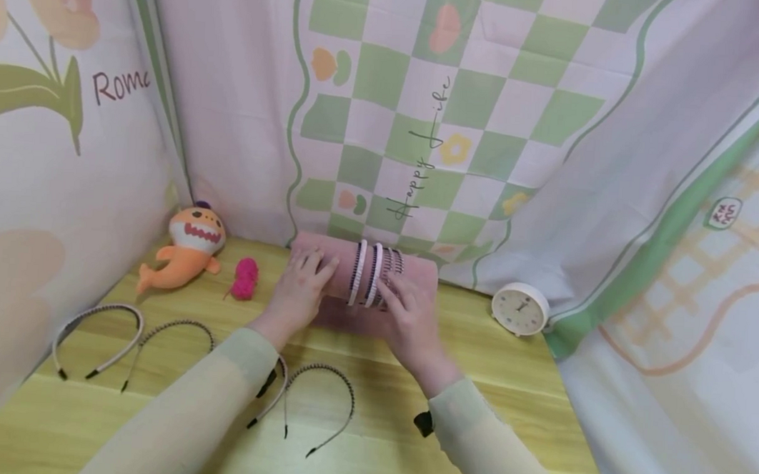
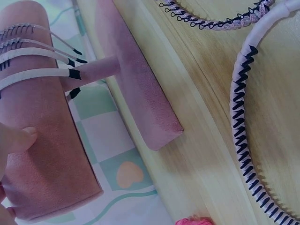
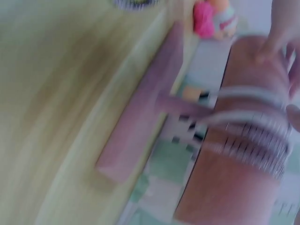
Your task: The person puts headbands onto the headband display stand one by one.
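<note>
A pink velvety headband stand [image 1: 333,260], a padded roll on a post and base [image 2: 140,89], stands at the back of the table. My left hand [image 1: 299,290] grips the roll's left end, with the thumb on its front face. Several headbands sit round the middle of the roll, among them a white headband [image 1: 357,273] and thinner dark-toothed headbands [image 3: 258,147]. My right hand [image 1: 413,328] is over the front of the roll, its fairly straight fingers touching the headbands beside the second white one [image 1: 374,274]. Its fingertip shows at the right wrist view's edge.
Several loose headbands lie on the table [image 1: 472,428] at front left, such as a dark-toothed headband [image 1: 324,368] and a pale headband [image 1: 100,307]. An orange shark plush [image 1: 188,248] and pink yarn [image 1: 245,279] are at back left. A white clock [image 1: 520,309] stands at right. Printed curtains surround the table.
</note>
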`<state>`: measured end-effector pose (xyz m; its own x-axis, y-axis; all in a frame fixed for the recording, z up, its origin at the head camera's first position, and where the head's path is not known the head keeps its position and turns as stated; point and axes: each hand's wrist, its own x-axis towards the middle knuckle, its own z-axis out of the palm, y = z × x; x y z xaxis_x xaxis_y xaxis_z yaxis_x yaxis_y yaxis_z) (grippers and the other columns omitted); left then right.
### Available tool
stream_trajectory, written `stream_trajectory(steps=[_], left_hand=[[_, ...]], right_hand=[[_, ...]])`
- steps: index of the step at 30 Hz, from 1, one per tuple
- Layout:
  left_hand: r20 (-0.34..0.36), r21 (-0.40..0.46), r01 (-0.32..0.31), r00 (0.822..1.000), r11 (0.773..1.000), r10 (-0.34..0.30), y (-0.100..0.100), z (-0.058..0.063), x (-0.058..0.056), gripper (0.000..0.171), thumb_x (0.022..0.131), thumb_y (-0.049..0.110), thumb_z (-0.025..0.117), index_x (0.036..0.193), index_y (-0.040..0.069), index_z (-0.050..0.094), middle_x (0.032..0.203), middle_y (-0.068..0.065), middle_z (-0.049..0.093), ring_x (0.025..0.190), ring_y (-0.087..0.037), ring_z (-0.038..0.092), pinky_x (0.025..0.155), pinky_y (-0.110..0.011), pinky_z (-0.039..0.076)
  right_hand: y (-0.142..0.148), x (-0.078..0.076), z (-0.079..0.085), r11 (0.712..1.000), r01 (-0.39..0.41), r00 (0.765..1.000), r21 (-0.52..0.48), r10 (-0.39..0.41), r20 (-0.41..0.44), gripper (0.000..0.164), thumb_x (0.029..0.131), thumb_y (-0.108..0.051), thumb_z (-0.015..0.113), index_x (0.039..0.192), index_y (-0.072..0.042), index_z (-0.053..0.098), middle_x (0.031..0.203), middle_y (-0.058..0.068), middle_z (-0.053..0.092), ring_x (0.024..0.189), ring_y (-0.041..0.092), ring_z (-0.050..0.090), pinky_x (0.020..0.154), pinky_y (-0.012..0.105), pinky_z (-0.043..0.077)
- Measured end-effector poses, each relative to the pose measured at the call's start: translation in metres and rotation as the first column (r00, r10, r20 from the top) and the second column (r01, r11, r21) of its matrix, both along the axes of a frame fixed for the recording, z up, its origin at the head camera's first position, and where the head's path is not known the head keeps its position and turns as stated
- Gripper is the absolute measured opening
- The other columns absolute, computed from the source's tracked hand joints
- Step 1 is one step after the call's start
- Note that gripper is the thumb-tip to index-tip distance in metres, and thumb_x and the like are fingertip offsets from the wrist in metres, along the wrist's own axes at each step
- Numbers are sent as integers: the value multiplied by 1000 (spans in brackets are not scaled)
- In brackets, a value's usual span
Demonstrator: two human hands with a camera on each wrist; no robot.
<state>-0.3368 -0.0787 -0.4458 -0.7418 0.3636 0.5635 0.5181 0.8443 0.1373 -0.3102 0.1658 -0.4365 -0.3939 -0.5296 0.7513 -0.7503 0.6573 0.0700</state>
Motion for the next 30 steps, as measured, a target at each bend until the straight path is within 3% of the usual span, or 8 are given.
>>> stream_trajectory(steps=[4, 7, 10, 13, 15, 20, 25, 30], left_hand=[[-10, 1, -2, 1000, 1000, 2, 0, 0, -1, 66, 81, 6, 78, 142, 8, 53, 139, -25, 45, 134, -43, 37, 119, -52, 13], [-19, -2, -4, 1000, 1000, 4, 0, 0, 0, 65, 81, 7, 78, 141, 8, 53, 139, -25, 45, 134, -43, 37, 118, -53, 12], [-20, -3, -3, 1000, 1000, 3, 0, 1, 0, 62, 83, 7, 77, 141, 8, 53, 139, -25, 45, 133, -43, 38, 118, -53, 15], [-14, -16, -4, 1000, 1000, 4, 0, 1, 1, 62, 84, 8, 76, 142, 7, 52, 139, -26, 45, 133, -44, 38, 117, -54, 16], [-6, -27, -4, 1000, 1000, 4, 0, 1, 1, 63, 84, 8, 76, 142, 7, 52, 139, -26, 45, 133, -44, 38, 117, -54, 17], [-23, -29, 3, 1000, 1000, -4, 0, 0, 1, 65, 82, 7, 78, 141, 6, 52, 137, -26, 45, 131, -44, 39, 116, -54, 20], [-56, -13, 6, 998, 1000, -7, 0, -1, 1, 66, 80, 6, 79, 140, 6, 53, 136, -26, 46, 131, -44, 39, 116, -56, 20], [-60, -14, 4, 998, 1000, -5, 0, -2, 0, 67, 79, 6, 79, 141, 6, 53, 136, -26, 46, 132, -44, 39, 117, -56, 17]], right_hand=[[-17, 21, -4, 988, -66, 990, 141, 47, 134, 44, 79, -9, 78, 121, -4, 66, 118, 14, 64, 107, 32, 60, 93, 46, 50], [-28, 37, -15, 958, -73, 937, 279, -31, 349, 34, 83, -16, 78, 115, -8, 66, 108, 6, 66, 98, 24, 63, 86, 38, 53], [-35, 47, -34, 926, -45, 826, 375, -177, 535, 26, 86, -20, 77, 107, -11, 65, 97, 1, 63, 83, 19, 62, 72, 32, 54], [-38, 53, -57, 921, -18, 677, 389, -275, 683, 25, 85, -24, 78, 97, -13, 59, 83, -4, 56, 68, 14, 56, 58, 28, 49], [-39, 57, -72, 925, 20, 614, 379, -310, 726, 27, 85, -26, 77, 93, -15, 54, 78, -6, 50, 64, 11, 51, 53, 27, 45], [-37, 60, -91, 938, 119, 595, 327, -330, 733, 15, 90, -19, 69, 89, -15, 54, 76, -6, 54, 66, 13, 55, 55, 31, 49], [-30, 56, -86, 966, 177, 497, 190, -254, 830, 8, 88, -7, 62, 88, -11, 55, 75, -3, 54, 67, 15, 54, 57, 32, 48], [-22, 53, -72, 968, 200, 297, -149, 85, 951, 11, 87, 5, 55, 98, 1, 55, 77, 9, 59, 64, 16, 55, 55, 30, 51]])
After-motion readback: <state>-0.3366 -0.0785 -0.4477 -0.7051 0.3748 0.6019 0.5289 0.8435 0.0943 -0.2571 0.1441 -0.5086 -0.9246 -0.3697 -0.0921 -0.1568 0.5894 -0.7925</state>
